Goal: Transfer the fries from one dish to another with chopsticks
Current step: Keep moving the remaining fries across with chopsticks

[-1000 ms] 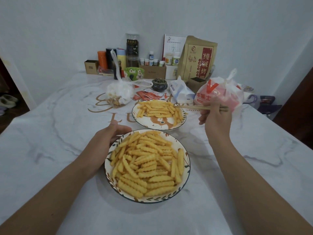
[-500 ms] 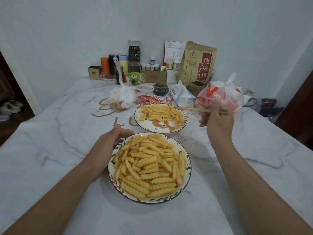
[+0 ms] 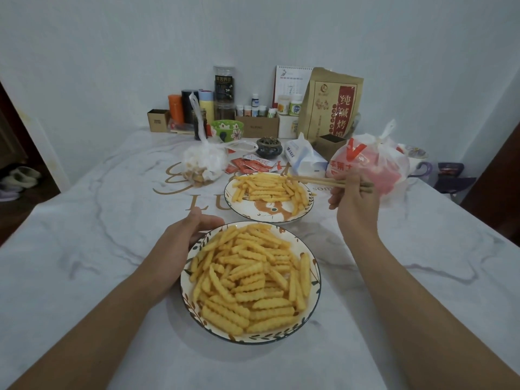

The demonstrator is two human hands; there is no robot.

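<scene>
My right hand (image 3: 355,205) is closed around the chopsticks (image 3: 323,181). Their long axis lies almost level, and the tips point to 9 o'clock, over the right rim of the far plate (image 3: 284,219). I see no fry between the tips. The far plate holds a thin layer of fries (image 3: 267,187), and its near part is bare. My left hand (image 3: 187,235) is half open and cups the near bowl (image 3: 316,280) at its 10 o'clock rim. This bowl is heaped with crinkle fries (image 3: 250,280). Both dishes stand on the marble table (image 3: 84,249), the plate at 12 o'clock from the bowl.
</scene>
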